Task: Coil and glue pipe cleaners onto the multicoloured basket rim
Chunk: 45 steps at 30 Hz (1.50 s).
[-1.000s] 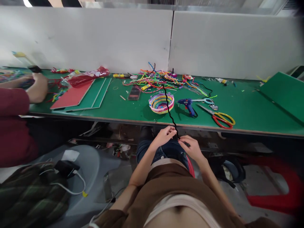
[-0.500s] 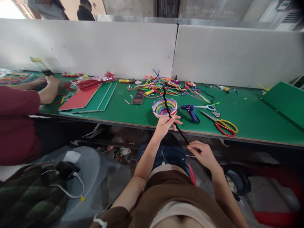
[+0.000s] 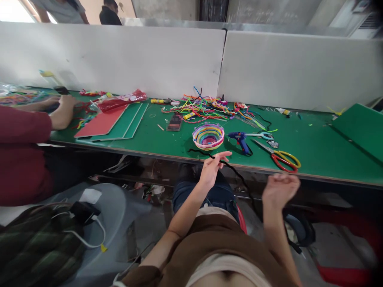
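Observation:
My left hand pinches a black twisted cord just in front of the table edge. One end of the cord points left over the tabletop, and the other droops to the lower right. My right hand is raised to the right of the cord, blurred by motion, with its fingers curled; the cord seems to hang apart from it. A bowl-shaped basket of coloured cord rounds stands on the table just beyond my left hand. Right of it lie a blue glue gun and scissors with red and yellow handles.
Many coloured cords lie heaped behind the basket on the green table. Red and green boards lie to the left, beside a co-worker's arm. A white partition runs along the back.
My right hand has come off the cord's lower end and moved right and up. The cord's upper part has dropped from upright to nearly level, pointing left.

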{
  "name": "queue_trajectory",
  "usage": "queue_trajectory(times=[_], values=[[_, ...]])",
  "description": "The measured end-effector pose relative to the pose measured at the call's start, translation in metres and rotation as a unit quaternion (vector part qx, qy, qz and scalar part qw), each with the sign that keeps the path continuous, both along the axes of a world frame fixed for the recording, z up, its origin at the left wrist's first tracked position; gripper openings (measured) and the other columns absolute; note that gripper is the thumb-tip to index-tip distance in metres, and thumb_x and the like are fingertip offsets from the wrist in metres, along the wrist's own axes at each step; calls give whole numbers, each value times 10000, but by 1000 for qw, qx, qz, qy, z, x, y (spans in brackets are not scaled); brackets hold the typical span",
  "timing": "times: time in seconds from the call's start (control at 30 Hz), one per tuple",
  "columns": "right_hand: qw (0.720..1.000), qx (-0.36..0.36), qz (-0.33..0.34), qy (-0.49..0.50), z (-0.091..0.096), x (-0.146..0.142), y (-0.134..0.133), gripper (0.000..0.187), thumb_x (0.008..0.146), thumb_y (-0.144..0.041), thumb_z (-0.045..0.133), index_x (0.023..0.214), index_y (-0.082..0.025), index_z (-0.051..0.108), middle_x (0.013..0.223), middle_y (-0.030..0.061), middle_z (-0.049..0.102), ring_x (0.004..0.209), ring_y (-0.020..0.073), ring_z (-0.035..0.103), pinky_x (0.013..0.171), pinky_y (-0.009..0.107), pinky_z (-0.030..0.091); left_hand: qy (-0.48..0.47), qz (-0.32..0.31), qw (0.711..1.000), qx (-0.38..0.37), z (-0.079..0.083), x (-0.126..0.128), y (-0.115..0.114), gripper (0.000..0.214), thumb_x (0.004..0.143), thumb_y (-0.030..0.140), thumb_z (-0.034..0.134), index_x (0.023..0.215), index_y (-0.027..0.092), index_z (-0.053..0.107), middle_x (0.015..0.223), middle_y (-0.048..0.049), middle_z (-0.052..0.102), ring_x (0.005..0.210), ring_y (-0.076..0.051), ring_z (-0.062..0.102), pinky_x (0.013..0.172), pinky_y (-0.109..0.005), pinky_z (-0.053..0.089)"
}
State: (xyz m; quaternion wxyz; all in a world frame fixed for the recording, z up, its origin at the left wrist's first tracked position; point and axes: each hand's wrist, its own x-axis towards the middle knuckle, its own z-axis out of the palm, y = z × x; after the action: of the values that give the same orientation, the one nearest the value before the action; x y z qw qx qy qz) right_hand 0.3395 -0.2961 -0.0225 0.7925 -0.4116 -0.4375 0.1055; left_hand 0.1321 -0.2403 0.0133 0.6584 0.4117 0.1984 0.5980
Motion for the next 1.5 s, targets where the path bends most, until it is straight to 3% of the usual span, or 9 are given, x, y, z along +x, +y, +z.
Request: queue_trajectory(times=[0.17, 0.27, 0.37, 0.6, 0.67, 0.8, 1.03, 1.27, 1.5], values=[[962, -137, 180, -152, -28, -70, 4, 475, 617, -683, 708, 720, -241, 568, 565, -12, 527, 455, 129, 445, 412, 277, 343, -53, 61, 997, -15, -12, 31, -4, 364, 818, 536, 626, 903, 210, 763, 1180, -58, 684, 1211, -206, 548, 1075, -326, 361], [951, -164, 207, -163, -27, -90, 9, 584, 649, -807, 564, 647, -224, 531, 547, -6, 499, 443, 116, 402, 418, 281, 319, -11, 66, 998, 10, -19, 31, -6, 358, 862, 516, 573, 928, 216, 756, 1277, -53, 624, 1300, -234, 476, 1141, -386, 303], [957, -180, 183, -134, -18, -89, 18, 651, 776, -828, 315, 615, -219, 480, 526, -4, 460, 441, 119, 400, 429, 279, 321, 93, 71, 989, 87, -24, 26, -16, 367, 891, 514, 531, 932, 227, 756, 1373, -50, 545, 1320, -257, 446, 1146, -419, 305], [965, -212, 130, -87, -7, -78, 15, 633, 895, -665, 333, 463, -215, 440, 396, -8, 418, 389, 109, 371, 427, 278, 287, 225, 65, 940, 247, -31, 1, -16, 462, 902, 498, 528, 1292, 252, 568, 1265, -102, 602, 1087, -201, 602, 945, -358, 488], [970, -211, 110, -47, -3, -74, 12, 623, 905, -633, 359, 458, -211, 455, 381, -14, 405, 368, 99, 348, 397, 272, 238, 242, 77, 939, 232, -31, -18, -8, 392, 921, 454, 518, 1232, 228, 597, 967, -60, 700, 849, -145, 652, 789, -280, 525], [974, -194, 106, -43, 2, -67, 8, 616, 909, -605, 393, 445, -204, 447, 367, -24, 385, 358, 84, 341, 399, 260, 234, 360, 33, 878, 313, -26, -52, 1, 221, 870, 359, 627, 998, 194, 699, 896, -49, 734, 771, -132, 672, 685, -227, 514], [967, -162, 139, -139, 1, -77, 15, 644, 881, -696, 312, 497, -203, 468, 437, -19, 428, 389, 86, 372, 408, 259, 253, 384, 134, 853, 328, -18, -48, -8, 176, 920, 279, 555, 934, 185, 702, 741, -19, 730, 700, -116, 677, 670, -219, 510], [908, -270, 208, -244, 13, -91, 23, 614, 934, -536, 395, 425, -192, 420, 383, -31, 417, 392, 79, 396, 490, 262, 326, 395, 170, 845, 319, -17, -46, -7, 177, 894, 318, 588, 918, 191, 710, 846, -42, 744, 743, -131, 669, 658, -232, 494], [914, -279, 194, -223, 16, -89, 14, 630, 928, -587, 355, 433, -206, 439, 367, -27, 410, 377, 89, 399, 460, 263, 327, 420, 216, 821, 320, -20, -50, -6, 163, 891, 303, 582, 934, 196, 698, 868, -49, 732, 787, -143, 651, 696, -254, 499]])
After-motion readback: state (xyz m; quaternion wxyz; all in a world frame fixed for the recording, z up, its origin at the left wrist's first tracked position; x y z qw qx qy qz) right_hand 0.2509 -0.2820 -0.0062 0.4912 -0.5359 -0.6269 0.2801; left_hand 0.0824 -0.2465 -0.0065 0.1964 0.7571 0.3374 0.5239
